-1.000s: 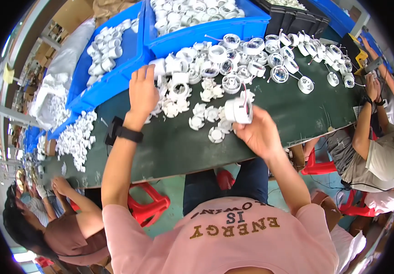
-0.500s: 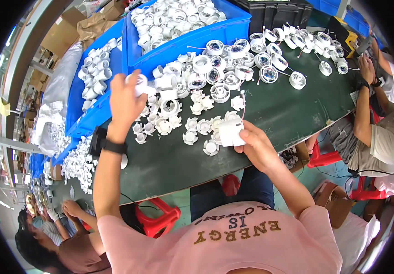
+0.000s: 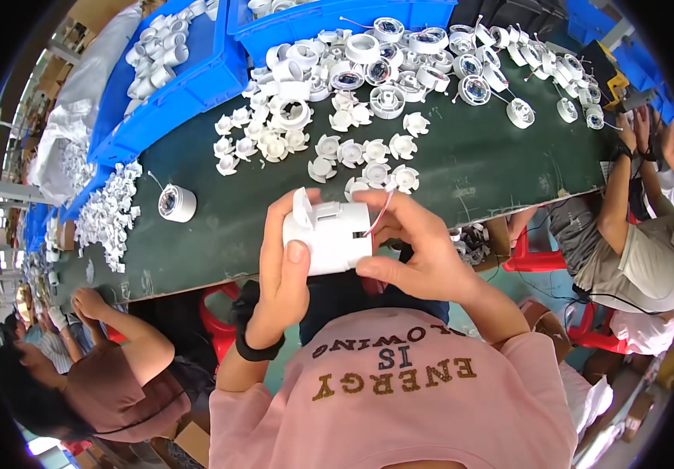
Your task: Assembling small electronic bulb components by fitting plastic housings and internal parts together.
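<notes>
Close in front of me, both hands hold a white cylindrical plastic housing (image 3: 337,248) above the table's front edge. My left hand (image 3: 278,277) is closed round its left end, its thumb on the near side; a rounded white piece (image 3: 302,209) stands up there. At the other end my right hand (image 3: 419,254) grips the housing between thumb and fingers. Thin red and white wires (image 3: 381,213) come out of a slot by the right fingers. Small white fan wheels (image 3: 350,153) lie just beyond. Whether the held parts are joined cannot be made out.
White round units with circuit boards and wires (image 3: 473,90) are heaped at the back. One similar unit (image 3: 177,203) stands alone at left, near a pile of small white pieces (image 3: 110,215). Blue bins (image 3: 188,90) line the far side. Co-workers sit left (image 3: 110,359) and right (image 3: 634,258).
My left hand has come from the heap by the blue bins, bringing a white slotted piece to the housing in my right hand. Both hands are now together, nearer me. The view has shifted.
</notes>
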A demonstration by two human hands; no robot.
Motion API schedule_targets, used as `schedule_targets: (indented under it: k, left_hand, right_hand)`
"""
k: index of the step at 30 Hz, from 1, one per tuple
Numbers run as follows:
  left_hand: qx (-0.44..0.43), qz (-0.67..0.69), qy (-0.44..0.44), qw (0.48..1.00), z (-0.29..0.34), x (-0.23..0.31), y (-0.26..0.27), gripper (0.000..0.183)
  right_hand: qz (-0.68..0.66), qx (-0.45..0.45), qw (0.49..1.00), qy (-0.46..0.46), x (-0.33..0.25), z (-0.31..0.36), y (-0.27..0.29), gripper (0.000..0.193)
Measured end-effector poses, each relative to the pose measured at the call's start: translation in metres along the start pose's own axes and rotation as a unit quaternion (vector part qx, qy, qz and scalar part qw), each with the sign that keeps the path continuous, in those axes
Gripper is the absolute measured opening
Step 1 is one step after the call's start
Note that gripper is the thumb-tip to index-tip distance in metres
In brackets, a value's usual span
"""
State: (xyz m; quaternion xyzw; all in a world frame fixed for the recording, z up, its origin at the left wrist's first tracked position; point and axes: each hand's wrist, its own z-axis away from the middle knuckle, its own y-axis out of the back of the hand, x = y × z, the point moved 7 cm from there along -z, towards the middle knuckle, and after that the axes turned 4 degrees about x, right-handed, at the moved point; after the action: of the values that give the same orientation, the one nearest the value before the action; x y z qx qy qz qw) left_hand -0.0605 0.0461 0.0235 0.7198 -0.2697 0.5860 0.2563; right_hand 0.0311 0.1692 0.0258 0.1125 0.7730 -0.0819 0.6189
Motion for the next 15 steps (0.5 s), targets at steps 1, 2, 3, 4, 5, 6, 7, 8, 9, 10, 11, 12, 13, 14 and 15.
schedule_targets:
  k: [1,2,3,4,5,6,7,8,9,10,11,12,13,14,15]
  left_hand:
    - [0.002,0.004,0.001,1.0,0.004,-0.005,0.0,0.059]
    - [0.003,-0.006,-0.042,0.999,0.008,-0.003,-0.001,0.058]
    - [0.005,-0.016,-0.085,0.996,0.012,-0.001,-0.002,0.057]
    - [0.018,-0.02,-0.117,0.993,0.016,0.0,-0.005,0.057]
    - [0.02,-0.018,-0.117,0.993,0.017,-0.001,-0.005,0.057]
    - [0.017,-0.011,-0.134,0.991,0.019,0.0,-0.006,0.057]
    - [0.014,-0.004,-0.152,0.988,0.02,0.0,-0.007,0.057]
    - [0.016,-0.002,-0.152,0.988,0.021,-0.003,-0.007,0.057]
    - [0.016,-0.013,-0.17,0.985,0.023,-0.004,-0.006,0.057]
    - [0.016,-0.024,-0.189,0.981,0.025,-0.004,-0.006,0.058]
    - [0.017,-0.023,-0.189,0.982,0.025,-0.003,-0.006,0.058]
    - [0.013,-0.025,-0.188,0.982,0.025,-0.002,-0.007,0.058]
    - [0.009,-0.026,-0.187,0.982,0.025,0.0,-0.009,0.059]
    - [0.009,-0.022,-0.188,0.982,0.025,0.003,-0.009,0.059]
    - [0.002,-0.001,-0.139,0.99,0.022,-0.002,-0.009,0.058]
  right_hand:
    - [0.003,-0.002,1.0,-0.002,0.0,0.003,-0.001,0.06]
    - [0.014,-0.016,1.0,-0.005,0.0,0.006,-0.004,0.058]
    - [0.025,-0.029,0.999,-0.008,0.0,0.01,-0.007,0.056]
    - [0.03,-0.023,0.999,0.011,0.0,0.012,-0.01,0.054]
    - [0.032,-0.025,0.999,0.01,0.0,0.013,-0.012,0.054]
    - [0.038,-0.023,0.999,0.018,-0.001,0.014,-0.013,0.054]
    - [0.044,-0.02,0.998,0.027,-0.002,0.016,-0.014,0.054]
    - [0.045,-0.022,0.998,0.026,-0.004,0.016,-0.013,0.054]
    - [0.082,-0.033,0.996,0.028,-0.007,0.016,-0.014,0.056]
    - [0.119,-0.045,0.991,0.031,-0.008,0.016,-0.016,0.057]
    - [0.12,-0.046,0.991,0.03,-0.008,0.017,-0.017,0.057]
    - [0.143,-0.038,0.988,0.04,-0.01,0.018,-0.017,0.06]
    - [0.166,-0.031,0.984,0.05,-0.011,0.018,-0.018,0.063]
    - [0.17,-0.03,0.984,0.049,-0.01,0.019,-0.02,0.063]
    - [0.174,-0.009,0.984,0.037,-0.005,0.018,-0.017,0.063]
